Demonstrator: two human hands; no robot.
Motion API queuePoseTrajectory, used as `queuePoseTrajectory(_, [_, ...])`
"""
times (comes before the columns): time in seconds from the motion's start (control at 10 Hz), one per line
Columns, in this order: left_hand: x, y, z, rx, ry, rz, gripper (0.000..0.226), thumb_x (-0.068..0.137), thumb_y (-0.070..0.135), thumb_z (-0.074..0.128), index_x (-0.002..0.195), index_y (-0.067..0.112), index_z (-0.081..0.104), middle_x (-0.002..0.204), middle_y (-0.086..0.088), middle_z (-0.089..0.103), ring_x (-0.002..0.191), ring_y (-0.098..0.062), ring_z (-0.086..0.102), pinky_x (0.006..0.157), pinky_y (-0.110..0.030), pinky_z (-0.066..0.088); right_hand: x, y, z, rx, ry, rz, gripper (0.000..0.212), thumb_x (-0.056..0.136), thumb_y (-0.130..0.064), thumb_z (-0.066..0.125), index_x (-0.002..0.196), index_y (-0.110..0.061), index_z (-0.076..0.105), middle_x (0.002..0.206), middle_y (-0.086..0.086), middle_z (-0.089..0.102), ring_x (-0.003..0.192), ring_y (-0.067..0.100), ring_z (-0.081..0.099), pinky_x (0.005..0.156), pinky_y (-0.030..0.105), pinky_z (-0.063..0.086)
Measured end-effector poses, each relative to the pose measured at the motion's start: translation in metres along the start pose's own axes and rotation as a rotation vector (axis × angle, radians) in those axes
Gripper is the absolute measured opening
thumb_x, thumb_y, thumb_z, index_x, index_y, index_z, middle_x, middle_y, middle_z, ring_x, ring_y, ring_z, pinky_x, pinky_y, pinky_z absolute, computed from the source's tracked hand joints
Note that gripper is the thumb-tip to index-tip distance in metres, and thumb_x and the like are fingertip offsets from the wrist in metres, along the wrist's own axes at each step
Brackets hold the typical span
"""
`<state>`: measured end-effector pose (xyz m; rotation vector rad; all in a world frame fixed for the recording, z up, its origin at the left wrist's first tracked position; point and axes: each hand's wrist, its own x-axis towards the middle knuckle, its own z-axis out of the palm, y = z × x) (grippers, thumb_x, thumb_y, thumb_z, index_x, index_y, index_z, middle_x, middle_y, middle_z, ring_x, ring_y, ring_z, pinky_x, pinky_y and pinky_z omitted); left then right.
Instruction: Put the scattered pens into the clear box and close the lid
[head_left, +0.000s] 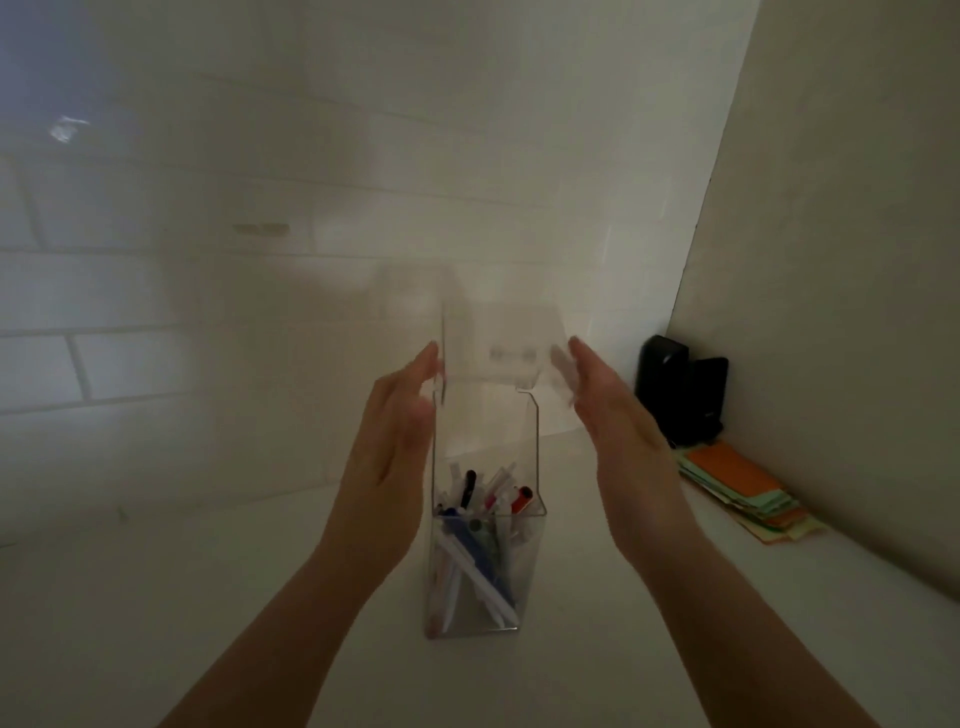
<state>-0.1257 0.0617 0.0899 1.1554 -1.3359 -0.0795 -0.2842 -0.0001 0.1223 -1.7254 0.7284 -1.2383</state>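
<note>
A tall clear box (483, 582) stands upright on the white table, holding several pens (485, 525) with white, blue, black and red parts. Above it a clear lid (498, 343), blurred, is held between my two hands. My left hand (389, 457) presses flat against the lid's left side and my right hand (618, 431) against its right side, fingers extended. The lid's lower edge sits around the raised back wall of the box; the box's front part is uncovered.
A black stapler-like object (680, 389) stands in the right corner against the wall. A stack of orange, green and yellow paper notes (743, 488) lies in front of it. A tiled white wall rises behind the table.
</note>
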Motion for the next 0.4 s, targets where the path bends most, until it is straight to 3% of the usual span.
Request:
queuePoseTrajectory(0.1, [-0.037,-0.009,0.005,0.011,0.021,-0.019,0.068,0.082,0.069,0.015,0.131,0.03,0.04,0.137,0.003,0.045,0.131,-0.005,0.037,0.108,-0.012,0.027,-0.031,0.012,0.003,-0.016,0.018,-0.004,0.038,0.095,-0.039,0.027,0.131,-0.043,0.037,0.112,-0.04,0.043,0.089,-0.041,0.036,0.075,-0.008,0.032])
queuePoseTrajectory(0.2, [-0.055,-0.018,0.014,-0.074,0.048,-0.114,0.062,0.078,0.074,0.021,0.124,0.037,0.042,0.133,0.011,0.047,0.126,0.004,0.04,0.099,0.0,0.028,-0.049,0.026,0.011,0.055,-0.021,0.05,0.03,0.096,-0.027,0.029,0.123,-0.038,0.036,0.11,-0.034,0.044,0.084,-0.041,0.04,0.064,-0.014,0.032])
queuePoseTrajectory(0.3, [-0.063,-0.027,0.017,-0.094,0.006,-0.161,0.069,0.075,0.075,0.027,0.129,0.035,0.038,0.137,0.016,0.043,0.125,0.009,0.038,0.097,0.003,0.027,-0.056,0.033,0.018,0.038,-0.05,0.04,0.033,0.096,-0.019,0.033,0.127,-0.032,0.037,0.112,-0.035,0.043,0.089,-0.038,0.043,0.067,-0.012,0.034])
queuePoseTrajectory(0.4, [-0.062,-0.03,0.008,-0.129,0.048,-0.199,0.045,0.077,0.06,0.04,0.12,0.046,0.044,0.128,0.03,0.047,0.122,0.01,0.04,0.094,0.004,0.029,-0.057,0.033,0.01,-0.015,0.053,0.059,0.034,0.095,-0.027,0.038,0.126,-0.039,0.037,0.126,-0.025,0.046,0.099,-0.029,0.043,0.072,-0.007,0.036])
